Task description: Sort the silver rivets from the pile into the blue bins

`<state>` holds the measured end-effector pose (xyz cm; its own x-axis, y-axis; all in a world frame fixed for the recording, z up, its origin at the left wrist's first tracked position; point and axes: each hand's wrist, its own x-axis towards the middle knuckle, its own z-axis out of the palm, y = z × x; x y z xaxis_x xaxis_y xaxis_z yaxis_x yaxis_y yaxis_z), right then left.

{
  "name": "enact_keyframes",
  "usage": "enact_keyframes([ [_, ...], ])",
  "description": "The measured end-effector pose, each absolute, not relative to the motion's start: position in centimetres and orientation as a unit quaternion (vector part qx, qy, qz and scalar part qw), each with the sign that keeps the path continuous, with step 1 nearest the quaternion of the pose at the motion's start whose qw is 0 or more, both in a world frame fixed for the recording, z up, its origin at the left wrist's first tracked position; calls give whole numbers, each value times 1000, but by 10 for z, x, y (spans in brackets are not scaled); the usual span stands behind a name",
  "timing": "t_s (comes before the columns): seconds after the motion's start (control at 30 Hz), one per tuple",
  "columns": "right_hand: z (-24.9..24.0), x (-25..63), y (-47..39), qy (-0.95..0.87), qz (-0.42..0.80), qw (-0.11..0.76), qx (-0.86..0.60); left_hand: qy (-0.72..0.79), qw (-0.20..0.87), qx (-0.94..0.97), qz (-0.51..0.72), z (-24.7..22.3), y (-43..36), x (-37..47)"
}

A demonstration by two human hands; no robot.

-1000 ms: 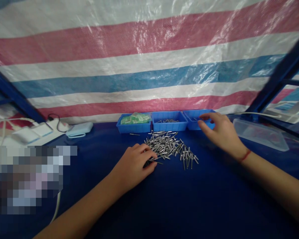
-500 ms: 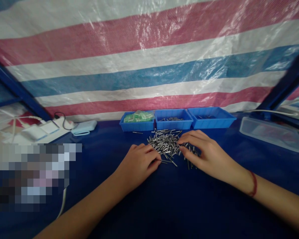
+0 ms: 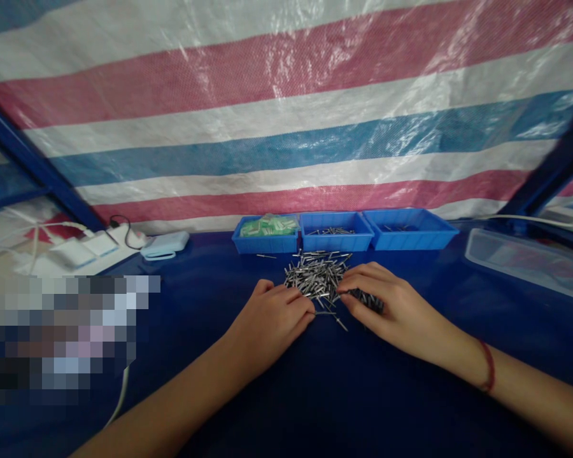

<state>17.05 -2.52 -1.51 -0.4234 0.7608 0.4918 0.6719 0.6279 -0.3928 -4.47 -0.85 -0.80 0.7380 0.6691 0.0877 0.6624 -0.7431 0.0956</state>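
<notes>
Rivets (image 3: pixel 318 275) lie heaped by 2 hands (image 3: pixel 274 315) (image 3: pixel 394 308).

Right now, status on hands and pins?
Left hand at a pin, grip unclear. Right hand at right edge of pile. Bins behind pile; loose pin between hands.

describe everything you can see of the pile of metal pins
The pile of metal pins is a loose, tangled heap of slim, shiny, silvery pieces pointing every way, some thicker along part of their length. It lies on the dark blue table, in front of the middle blue bin. The left hand is at its near left edge, the right hand at its right.
</notes>
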Motion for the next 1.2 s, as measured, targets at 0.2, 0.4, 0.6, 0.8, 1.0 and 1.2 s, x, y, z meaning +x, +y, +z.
enact_keyframes([
  [0.2,-15,169,-27,-840,76,334,-421,374,20,922,96,-13,-7,-45],
  [0.4,-13,161,-32,-829,125,349,-419,397,115,885,217,-12,-12,-39],
  [0.6,-15,152,-38,-750,277,413,-436,401,249,819,327,-14,-21,-30],
  [0.8,-15,150,-40,-726,297,439,-438,391,290,807,335,-16,-25,-29],
  [1.0,-15,152,-42,-726,284,453,-433,379,288,825,305,-14,-25,-30],
  [1.2,-15,150,-42,-727,275,459,-430,363,281,837,298,-16,-23,-30],
])
